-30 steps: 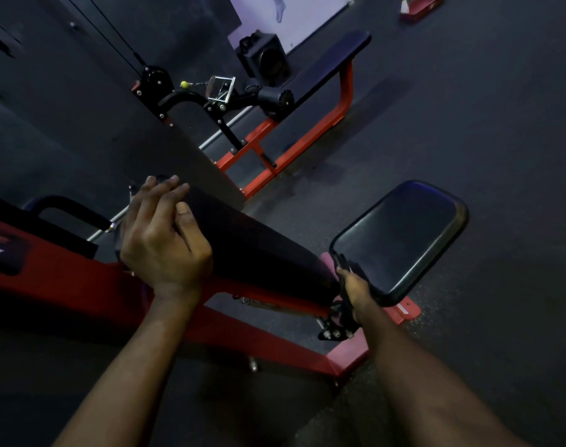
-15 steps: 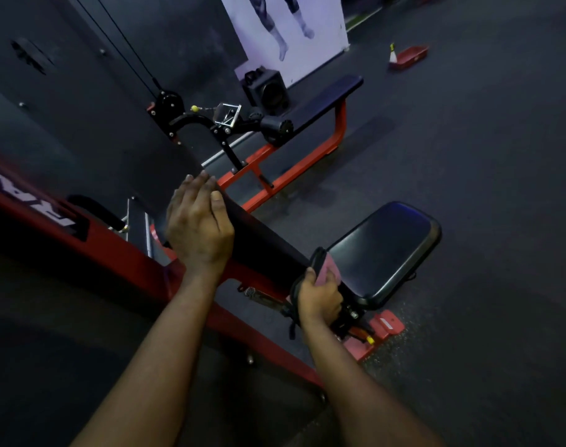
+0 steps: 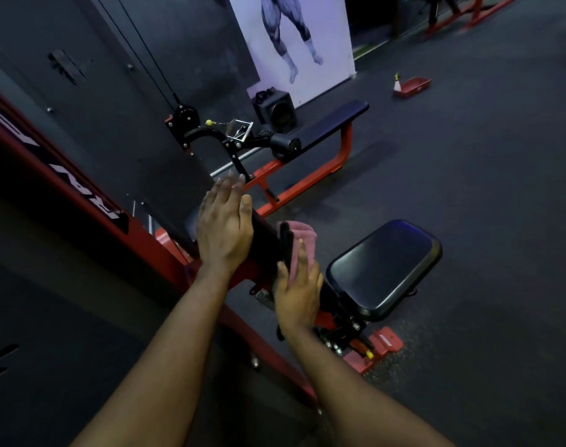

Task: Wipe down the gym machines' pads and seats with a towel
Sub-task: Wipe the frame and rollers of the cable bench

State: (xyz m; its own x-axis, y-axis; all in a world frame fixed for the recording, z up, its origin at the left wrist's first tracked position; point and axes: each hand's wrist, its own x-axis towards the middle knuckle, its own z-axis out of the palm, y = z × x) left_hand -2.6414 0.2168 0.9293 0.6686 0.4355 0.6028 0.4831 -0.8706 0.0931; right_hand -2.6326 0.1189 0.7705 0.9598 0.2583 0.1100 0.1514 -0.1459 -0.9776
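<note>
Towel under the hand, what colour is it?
Pink. The towel shows best in the head view, pressed by the right hand.

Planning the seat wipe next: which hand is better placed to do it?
Right. The right hand presses the pink towel against the back pad, just beside the seat. The left hand rests flat higher on the back pad, bare and farther from the seat.
</note>
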